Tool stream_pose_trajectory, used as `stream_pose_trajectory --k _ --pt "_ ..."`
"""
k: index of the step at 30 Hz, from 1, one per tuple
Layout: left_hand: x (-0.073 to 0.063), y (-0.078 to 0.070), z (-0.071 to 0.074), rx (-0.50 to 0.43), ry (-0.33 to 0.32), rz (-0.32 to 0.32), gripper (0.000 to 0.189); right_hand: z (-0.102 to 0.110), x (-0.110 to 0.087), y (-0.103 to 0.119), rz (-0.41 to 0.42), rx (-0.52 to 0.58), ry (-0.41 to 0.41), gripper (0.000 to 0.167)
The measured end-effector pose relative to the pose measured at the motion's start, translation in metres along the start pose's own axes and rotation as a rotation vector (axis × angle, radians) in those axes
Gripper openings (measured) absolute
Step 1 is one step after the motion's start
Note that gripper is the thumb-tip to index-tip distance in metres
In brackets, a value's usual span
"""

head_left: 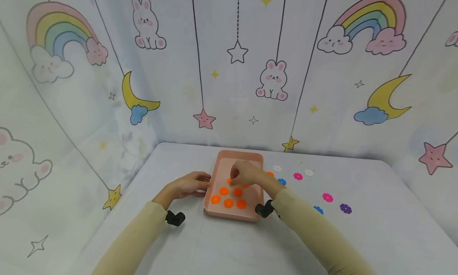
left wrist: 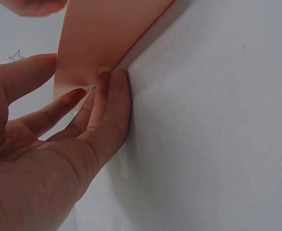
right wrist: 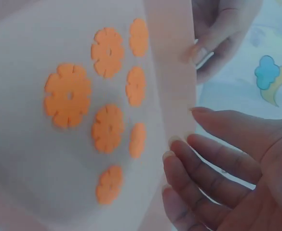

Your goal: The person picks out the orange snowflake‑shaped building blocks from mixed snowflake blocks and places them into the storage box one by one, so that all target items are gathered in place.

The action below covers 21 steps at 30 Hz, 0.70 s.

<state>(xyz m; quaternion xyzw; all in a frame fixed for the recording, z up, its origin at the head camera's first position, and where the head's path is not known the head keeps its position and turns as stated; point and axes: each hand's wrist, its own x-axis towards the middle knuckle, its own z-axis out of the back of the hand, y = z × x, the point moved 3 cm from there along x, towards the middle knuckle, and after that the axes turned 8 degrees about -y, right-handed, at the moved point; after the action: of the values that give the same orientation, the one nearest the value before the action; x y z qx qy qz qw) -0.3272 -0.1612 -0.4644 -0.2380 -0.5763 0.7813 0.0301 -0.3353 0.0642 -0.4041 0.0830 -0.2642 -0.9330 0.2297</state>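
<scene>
A pink rectangular tray (head_left: 232, 216) holds several orange flower-shaped discs (head_left: 228, 203) lying flat. At its left side, my left hand (head_left: 189, 184) holds the tray, thumb tip at the rim and the other fingers against the outer wall. My right hand (head_left: 247, 174) hangs over the far part of the tray, fingertips pointing down close to an orange disc in the head view. In the right wrist view, the fingers (right wrist: 208, 185) are loosely bent and apart, nothing between them, beside the discs (right wrist: 108, 128).
Right of the tray, loose flower discs lie scattered on the white-covered table (head_left: 200, 247): pink (head_left: 327, 197), purple (head_left: 345, 208), blue (head_left: 318, 210) and white (head_left: 309, 173). Some are partly behind the right forearm. A printed cloth (head_left: 236, 88) hangs behind the table.
</scene>
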Motion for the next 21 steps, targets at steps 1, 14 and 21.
stream_pose_trajectory --k 1,14,21 --pt "0.000 0.000 0.000 -0.004 -0.002 0.005 0.047 0.004 -0.004 -0.001 0.013 0.005 -0.001 0.011" --pt "0.000 -0.001 0.001 0.002 -0.021 0.003 0.047 0.041 -0.054 -0.037 0.007 0.044 -0.014 0.013" --pt "0.001 0.001 0.000 0.002 -0.024 0.003 0.047 0.051 -0.086 -0.068 0.036 0.063 0.012 0.019"
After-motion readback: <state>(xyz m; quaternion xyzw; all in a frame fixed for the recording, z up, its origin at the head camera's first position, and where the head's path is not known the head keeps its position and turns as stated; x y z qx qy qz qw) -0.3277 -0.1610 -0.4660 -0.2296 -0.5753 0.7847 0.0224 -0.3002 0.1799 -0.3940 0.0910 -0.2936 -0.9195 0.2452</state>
